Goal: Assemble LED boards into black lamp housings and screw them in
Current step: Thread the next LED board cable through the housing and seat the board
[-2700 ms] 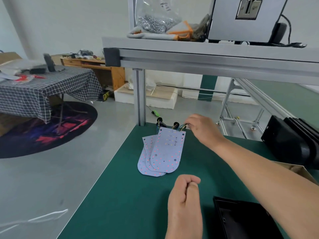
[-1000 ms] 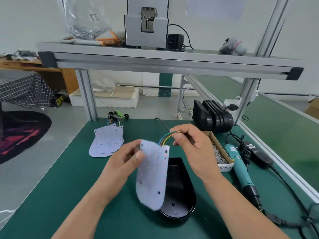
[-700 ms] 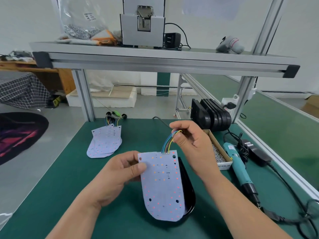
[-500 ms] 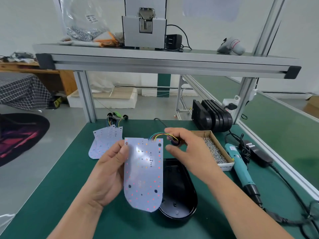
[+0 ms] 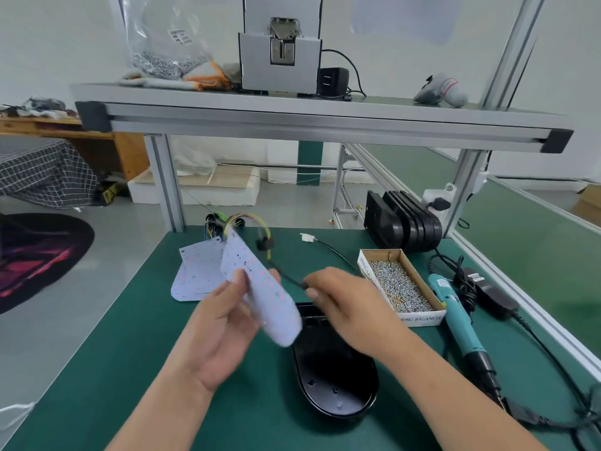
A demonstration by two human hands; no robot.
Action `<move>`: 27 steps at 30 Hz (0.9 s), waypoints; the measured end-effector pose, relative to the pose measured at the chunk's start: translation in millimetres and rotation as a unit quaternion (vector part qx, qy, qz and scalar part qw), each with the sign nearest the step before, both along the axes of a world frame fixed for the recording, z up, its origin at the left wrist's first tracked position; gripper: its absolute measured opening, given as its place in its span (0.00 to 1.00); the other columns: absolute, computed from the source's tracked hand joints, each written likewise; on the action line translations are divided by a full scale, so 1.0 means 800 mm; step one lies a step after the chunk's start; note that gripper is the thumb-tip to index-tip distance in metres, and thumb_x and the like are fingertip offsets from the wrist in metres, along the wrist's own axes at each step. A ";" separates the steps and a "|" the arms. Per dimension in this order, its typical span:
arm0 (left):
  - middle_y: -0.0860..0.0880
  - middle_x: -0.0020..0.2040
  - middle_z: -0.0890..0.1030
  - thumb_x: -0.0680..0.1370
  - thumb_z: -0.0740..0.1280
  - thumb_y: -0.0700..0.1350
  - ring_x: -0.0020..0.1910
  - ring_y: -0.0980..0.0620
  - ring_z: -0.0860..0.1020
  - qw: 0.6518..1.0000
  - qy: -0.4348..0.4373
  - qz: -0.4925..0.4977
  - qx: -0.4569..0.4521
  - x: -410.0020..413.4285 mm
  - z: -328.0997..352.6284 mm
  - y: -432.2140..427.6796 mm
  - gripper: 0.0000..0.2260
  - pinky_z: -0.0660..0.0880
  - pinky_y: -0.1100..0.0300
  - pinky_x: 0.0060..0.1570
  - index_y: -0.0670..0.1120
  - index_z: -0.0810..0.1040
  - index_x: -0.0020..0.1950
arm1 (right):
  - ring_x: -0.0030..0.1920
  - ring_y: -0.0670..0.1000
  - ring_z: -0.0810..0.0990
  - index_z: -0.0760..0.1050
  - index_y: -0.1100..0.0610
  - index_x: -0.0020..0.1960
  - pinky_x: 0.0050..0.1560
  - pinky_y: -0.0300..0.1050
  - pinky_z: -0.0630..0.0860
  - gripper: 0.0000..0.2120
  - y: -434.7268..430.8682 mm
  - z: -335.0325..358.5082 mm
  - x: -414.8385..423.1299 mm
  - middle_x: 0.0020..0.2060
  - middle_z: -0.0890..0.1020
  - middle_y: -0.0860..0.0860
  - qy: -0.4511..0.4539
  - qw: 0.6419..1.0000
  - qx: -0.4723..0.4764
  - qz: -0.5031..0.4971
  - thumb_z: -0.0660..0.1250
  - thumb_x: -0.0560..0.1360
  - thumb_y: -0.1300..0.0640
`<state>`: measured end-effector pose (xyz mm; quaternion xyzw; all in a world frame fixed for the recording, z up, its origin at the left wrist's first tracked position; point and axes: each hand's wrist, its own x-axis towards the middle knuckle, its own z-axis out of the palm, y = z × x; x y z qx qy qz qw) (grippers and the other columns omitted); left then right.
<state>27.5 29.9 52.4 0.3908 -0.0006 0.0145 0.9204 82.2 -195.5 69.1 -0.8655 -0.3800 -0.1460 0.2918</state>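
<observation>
Fingers of left hand (image 5: pixel 224 323) pinch the LED board (image 5: pixel 263 288) (tilted over the housing (image 5: pixel 335 379)), right hand (image 5: pixel 344 307) pinching its cable (image 5: pixel 290 279).

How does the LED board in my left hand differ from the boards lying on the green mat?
The held LED board is tilted in the air, gripped by the left hand; the pile of boards lies flat on the green mat. The held one is single; the pile overlaps several, untouched. All are white, with coloured wires at the straight end.
</observation>
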 end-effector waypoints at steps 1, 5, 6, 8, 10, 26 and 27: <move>0.35 0.73 0.77 0.84 0.66 0.50 0.73 0.40 0.77 1.000 -0.011 -0.019 0.002 -0.001 -0.002 -0.003 0.15 0.77 0.43 0.68 0.44 0.84 0.66 | 0.46 0.52 0.79 0.77 0.48 0.59 0.47 0.52 0.76 0.13 0.005 0.003 -0.008 0.45 0.79 0.47 0.006 0.999 -0.025 0.020 0.56 0.82 0.46; 0.40 0.64 0.84 0.84 0.67 0.52 0.69 0.37 0.80 0.999 -0.020 -0.035 0.032 -0.004 -0.003 -0.010 0.13 0.81 0.41 0.61 0.46 0.85 0.62 | 0.40 0.55 0.77 0.77 0.48 0.66 0.39 0.51 0.74 0.16 0.014 0.007 -0.023 0.42 0.77 0.48 -0.055 0.992 -0.105 0.046 0.58 0.82 0.48; 0.43 0.58 0.85 0.83 0.66 0.52 0.64 0.40 0.83 0.999 -0.017 -0.018 0.041 -0.005 -0.001 -0.009 0.12 0.82 0.42 0.59 0.48 0.86 0.59 | 0.42 0.55 0.79 0.76 0.46 0.68 0.41 0.52 0.75 0.17 0.013 0.009 -0.024 0.44 0.79 0.48 -0.062 0.990 -0.116 0.047 0.57 0.83 0.45; 0.48 0.48 0.84 0.81 0.67 0.52 0.48 0.49 0.86 0.999 -0.002 0.022 0.030 -0.002 0.004 -0.003 0.10 0.84 0.45 0.54 0.50 0.86 0.54 | 0.50 0.52 0.81 0.76 0.45 0.67 0.47 0.51 0.77 0.16 0.006 0.014 -0.018 0.48 0.81 0.46 -0.059 0.989 -0.127 0.045 0.61 0.83 0.41; 0.51 0.44 0.81 0.80 0.69 0.51 0.37 0.53 0.82 0.998 0.012 0.060 -0.006 -0.002 0.011 0.012 0.08 0.85 0.49 0.47 0.50 0.85 0.51 | 0.52 0.50 0.81 0.80 0.49 0.61 0.51 0.50 0.76 0.12 -0.012 0.017 -0.004 0.48 0.82 0.45 -0.052 0.990 -0.127 0.036 0.67 0.82 0.45; 0.36 0.58 0.84 0.78 0.75 0.49 0.52 0.43 0.83 0.973 0.029 -0.183 0.140 -0.021 0.007 -0.015 0.20 0.82 0.54 0.48 0.40 0.82 0.67 | 0.38 0.41 0.74 0.75 0.46 0.44 0.40 0.32 0.67 0.06 -0.009 0.004 0.004 0.37 0.74 0.39 -0.062 0.991 0.117 -0.031 0.69 0.78 0.51; 0.33 0.64 0.82 0.79 0.74 0.49 0.59 0.41 0.80 0.973 0.023 -0.180 0.146 -0.020 0.006 -0.013 0.22 0.81 0.53 0.53 0.40 0.81 0.69 | 0.38 0.39 0.75 0.74 0.43 0.43 0.40 0.29 0.66 0.06 -0.004 0.006 0.001 0.37 0.76 0.37 -0.043 0.987 0.150 -0.037 0.70 0.77 0.50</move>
